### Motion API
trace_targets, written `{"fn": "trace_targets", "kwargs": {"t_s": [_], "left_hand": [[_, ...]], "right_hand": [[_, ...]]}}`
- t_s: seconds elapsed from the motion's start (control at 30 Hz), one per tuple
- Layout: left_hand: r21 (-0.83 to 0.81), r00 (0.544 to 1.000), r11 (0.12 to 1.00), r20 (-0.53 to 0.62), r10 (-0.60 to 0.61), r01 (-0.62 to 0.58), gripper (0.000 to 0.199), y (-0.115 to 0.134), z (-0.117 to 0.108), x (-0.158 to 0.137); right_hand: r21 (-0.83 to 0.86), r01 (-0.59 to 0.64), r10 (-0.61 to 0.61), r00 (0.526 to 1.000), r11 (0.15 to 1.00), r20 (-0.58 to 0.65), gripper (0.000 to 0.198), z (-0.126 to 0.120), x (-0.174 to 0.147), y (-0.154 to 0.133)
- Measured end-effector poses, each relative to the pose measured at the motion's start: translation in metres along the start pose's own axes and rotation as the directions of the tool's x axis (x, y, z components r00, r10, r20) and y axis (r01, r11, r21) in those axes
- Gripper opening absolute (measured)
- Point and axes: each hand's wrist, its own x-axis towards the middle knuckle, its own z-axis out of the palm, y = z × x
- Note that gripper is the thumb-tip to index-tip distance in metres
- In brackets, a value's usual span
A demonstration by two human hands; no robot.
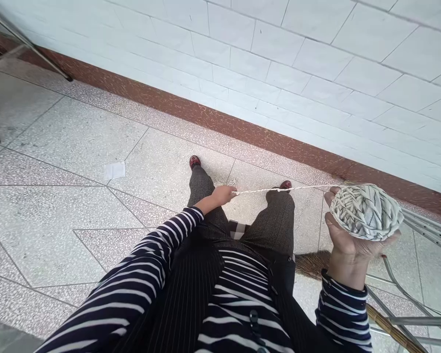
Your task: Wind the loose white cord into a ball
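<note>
A large oval ball of off-white cord (367, 212), wound in crossing layers with darker threads, rests in the palm of my right hand (347, 242). My fingers support it from below and from its left side. One strand of cord (257, 191) runs off the top of the ball and stretches nearly straight across in front of my legs. Its other end is pinched in the closed fingers of my left hand (224, 194). Just beyond that hand a small loose bunch of pale cord (232, 182) shows, partly hidden by the hand.
A white tiled wall (264, 54) with a reddish-brown base strip (191, 109) stands ahead. On the speckled floor lies a small white paper (114, 170). A broom (312, 264) and metal tube frames (400, 318) are at the lower right. Metal legs (55, 66) stand at the upper left.
</note>
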Motion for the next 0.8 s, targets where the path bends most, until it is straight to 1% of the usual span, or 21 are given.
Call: {"fn": "trace_targets", "kwargs": {"t_s": [0.07, 0.1, 0.13, 0.17, 0.23, 0.3, 0.37, 0.43, 0.5, 0.63, 0.7, 0.8], "left_hand": [[-0.055, 0.998, 0.998, 0.031, 0.046, -0.044, 0.043, 0.01, 0.0, 0.0], [-0.103, 0.994, 0.99, 0.046, 0.098, -0.093, 0.047, 0.019, 0.0, 0.0], [-0.171, 0.983, 0.971, 0.051, 0.177, -0.166, 0.052, 0.03, 0.0, 0.0], [-0.248, 0.964, 0.937, 0.045, 0.262, -0.244, 0.056, 0.042, 0.0, 0.0], [-0.39, 0.913, 0.84, -0.004, 0.408, -0.377, 0.06, 0.067, -0.001, 0.001], [-0.472, 0.873, 0.752, -0.086, 0.481, -0.461, 0.051, 0.09, -0.004, 0.001], [-0.502, 0.855, 0.705, -0.157, 0.495, -0.5, 0.032, 0.105, -0.008, 0.001], [-0.497, 0.852, 0.701, -0.192, 0.487, -0.512, 0.025, 0.11, -0.011, -0.002], [-0.493, 0.857, 0.709, -0.186, 0.48, -0.504, 0.024, 0.109, -0.011, -0.007], [-0.517, 0.864, 0.705, -0.161, 0.478, -0.486, 0.02, 0.098, -0.006, -0.018], [-0.488, 0.869, 0.726, -0.17, 0.465, -0.484, 0.019, 0.092, -0.005, -0.021], [-0.475, 0.887, 0.749, -0.23, 0.401, -0.462, 0.035, 0.081, -0.007, -0.023]], "right_hand": [[0.046, -0.013, 0.013, 1.0, 0.999, 0.003, 0.092, 0.003, 0.001, 0.006], [0.063, -0.015, 0.016, 1.0, 0.998, -0.012, 0.087, 0.005, 0.001, 0.01], [0.074, -0.022, 0.024, 0.999, 0.997, -0.03, 0.083, 0.009, 0.001, 0.015], [0.076, -0.037, 0.04, 0.998, 0.996, -0.047, 0.08, 0.013, 0.001, 0.02], [0.064, -0.07, 0.075, 0.995, 0.995, -0.069, 0.074, 0.021, -0.002, 0.028], [0.045, -0.086, 0.09, 0.993, 0.995, -0.081, 0.067, 0.027, -0.004, 0.033], [0.026, -0.086, 0.088, 0.992, 0.996, -0.092, 0.065, 0.031, -0.007, 0.033], [0.018, -0.078, 0.08, 0.991, 0.997, -0.106, 0.066, 0.03, -0.007, 0.03], [0.026, -0.068, 0.071, 0.991, 0.997, -0.109, 0.072, 0.026, -0.007, 0.025], [0.075, -0.057, 0.064, 0.993, 0.996, -0.096, 0.08, 0.017, -0.004, 0.02], [0.087, -0.049, 0.058, 0.993, 0.995, -0.107, 0.084, 0.014, -0.004, 0.02], [0.08, -0.05, 0.059, 0.992, 0.996, -0.111, 0.091, 0.008, -0.004, 0.02]]}}
